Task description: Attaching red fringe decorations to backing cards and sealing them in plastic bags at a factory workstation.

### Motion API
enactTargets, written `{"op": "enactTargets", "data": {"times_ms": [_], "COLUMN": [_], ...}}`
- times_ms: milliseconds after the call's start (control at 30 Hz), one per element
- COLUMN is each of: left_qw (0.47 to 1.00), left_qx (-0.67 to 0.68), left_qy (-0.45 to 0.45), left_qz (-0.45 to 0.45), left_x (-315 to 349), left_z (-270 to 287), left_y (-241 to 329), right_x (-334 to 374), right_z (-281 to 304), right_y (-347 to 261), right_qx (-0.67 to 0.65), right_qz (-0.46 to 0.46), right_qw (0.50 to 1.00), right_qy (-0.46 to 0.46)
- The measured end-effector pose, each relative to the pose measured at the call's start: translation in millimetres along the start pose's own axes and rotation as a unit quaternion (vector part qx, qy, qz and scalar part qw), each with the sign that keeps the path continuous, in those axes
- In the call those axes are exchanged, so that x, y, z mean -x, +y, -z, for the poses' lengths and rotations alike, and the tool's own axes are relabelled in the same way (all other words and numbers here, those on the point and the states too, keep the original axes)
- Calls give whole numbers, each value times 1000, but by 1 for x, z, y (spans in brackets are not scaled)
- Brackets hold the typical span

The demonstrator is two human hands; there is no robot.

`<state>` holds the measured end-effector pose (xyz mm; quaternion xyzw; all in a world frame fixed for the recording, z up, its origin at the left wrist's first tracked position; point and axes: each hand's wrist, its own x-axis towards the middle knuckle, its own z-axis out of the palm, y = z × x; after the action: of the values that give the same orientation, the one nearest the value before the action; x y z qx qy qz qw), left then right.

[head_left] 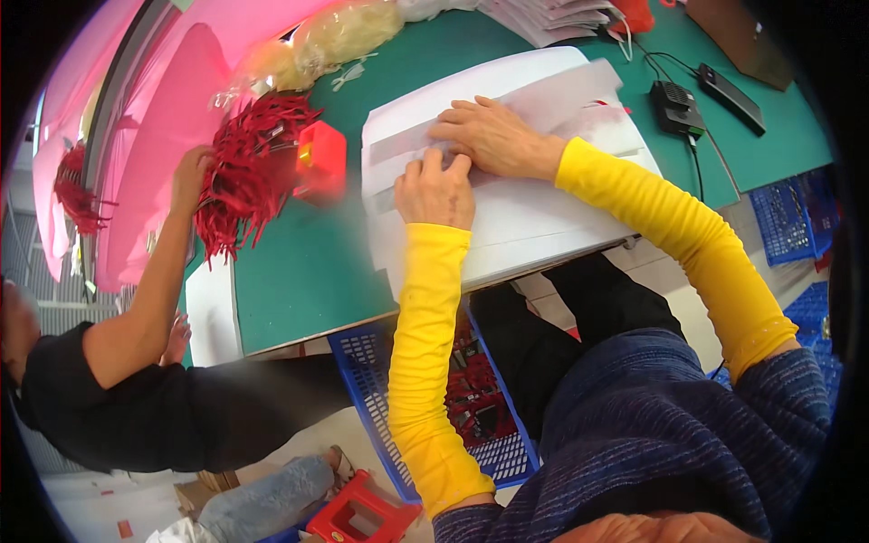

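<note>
My left grip is half curled on the thin, greyish translucent sheet directly beneath it, whether pinching I cannot tell, while my right grip rests flatter and unclosed on the same sheet. Under both grips lies a broad, smooth white flat stack; to their left, stringy dark-red strips heap on the green surface.

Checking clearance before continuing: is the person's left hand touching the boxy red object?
Apart: the head view shows green tabletop and the white sheets' edge between the left hand and boxy red object.
</note>
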<state>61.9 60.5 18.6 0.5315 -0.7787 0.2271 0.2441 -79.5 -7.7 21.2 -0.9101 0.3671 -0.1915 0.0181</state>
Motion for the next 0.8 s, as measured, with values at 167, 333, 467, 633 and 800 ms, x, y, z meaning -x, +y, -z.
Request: {"op": "enactTargets", "data": {"times_ms": [167,333,467,633,800], "left_qw": [993,967,752,657,637], "left_qx": [113,206,348,416,443], "left_qy": [-26,64,160,-12,-91], "left_qz": [-19,133,536,628,624], "left_x": [5,10,14,3,-8], "left_z": [19,20,41,24,16], "left_y": [-5,-59,-156,-209,-202], "right_x": [8,16,12,15,16], "right_z": [-7,-13,-14,-13,-13], "right_y": [-7,1,-15,-15,-13], "right_qx": [86,101,81,65,61], "right_qz": [41,1,3,-17,-27], "right_qw": [994,990,992,995,995], "right_qy": [62,97,99,75,69]}}
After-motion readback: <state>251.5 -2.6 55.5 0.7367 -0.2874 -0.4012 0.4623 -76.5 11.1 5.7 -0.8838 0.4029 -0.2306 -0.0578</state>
